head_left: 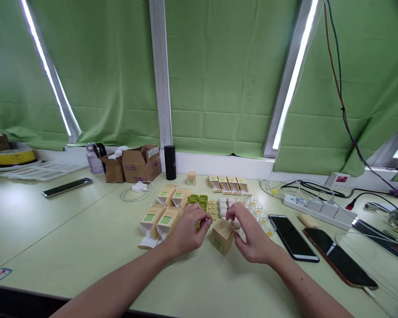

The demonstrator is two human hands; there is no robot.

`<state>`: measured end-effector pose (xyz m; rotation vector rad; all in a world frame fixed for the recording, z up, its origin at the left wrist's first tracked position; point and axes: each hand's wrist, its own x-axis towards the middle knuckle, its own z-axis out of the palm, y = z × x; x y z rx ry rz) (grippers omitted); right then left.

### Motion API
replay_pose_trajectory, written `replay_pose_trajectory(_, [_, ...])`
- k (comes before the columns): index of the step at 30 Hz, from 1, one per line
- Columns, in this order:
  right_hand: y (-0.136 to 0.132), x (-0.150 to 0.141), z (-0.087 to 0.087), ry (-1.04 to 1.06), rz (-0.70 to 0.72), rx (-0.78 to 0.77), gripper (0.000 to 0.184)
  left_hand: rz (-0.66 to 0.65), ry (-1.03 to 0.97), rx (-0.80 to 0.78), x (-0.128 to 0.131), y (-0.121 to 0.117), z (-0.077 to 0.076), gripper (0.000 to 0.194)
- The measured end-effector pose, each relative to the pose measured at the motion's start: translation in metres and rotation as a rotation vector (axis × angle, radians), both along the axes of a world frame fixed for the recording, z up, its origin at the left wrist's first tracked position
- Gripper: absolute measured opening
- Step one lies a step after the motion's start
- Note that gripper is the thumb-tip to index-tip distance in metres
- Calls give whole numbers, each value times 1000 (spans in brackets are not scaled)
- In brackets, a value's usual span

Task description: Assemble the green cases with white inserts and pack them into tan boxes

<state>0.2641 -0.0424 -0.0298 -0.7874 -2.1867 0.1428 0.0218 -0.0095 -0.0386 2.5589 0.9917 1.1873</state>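
A small tan cardboard box with a green label (222, 239) stands on the pale green table (86, 229) between my hands. My right hand (248, 234) curls around its right side, fingers touching the box's top edge. My left hand (190, 227) hovers just left of it with fingers pinched on a small green piece that I can barely make out. Behind my hands lie green cups (199, 201), small gold pieces (211, 207), white pieces (223, 205) and clear cups (255, 207).
Open tan boxes (159, 221) lie at the left, more (228, 184) in a row behind. Two phones (293, 236) lie at the right near a power strip (318, 206) and cables. Another phone (67, 187), brown cartons (141, 164) and a black cylinder (170, 162) are further back.
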Motion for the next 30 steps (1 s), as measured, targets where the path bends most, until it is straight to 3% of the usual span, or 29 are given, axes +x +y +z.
replay_pose_trajectory(4, [0,0,-1,-23,15,-9,47,-13,35,2,1,1,-1,21])
replay_pose_trajectory(11, [10,3,-10,-60,-89,37,50,-51,84,20,1,0,-4,22])
replay_pose_trajectory(16, [20,4,-17,-62,-298,70,42,-126,76,25,1,0,-4,30])
replay_pose_trajectory(22, [26,6,-21,-35,-506,15,43,-64,69,9,2,-1,-3,25])
replay_pose_trajectory(27, [25,5,-23,-88,-485,27,38,-152,97,25,2,-2,-3,31])
replay_pose_trajectory(30, [25,4,-23,-106,-473,35,37,-139,72,48,2,-3,-2,29])
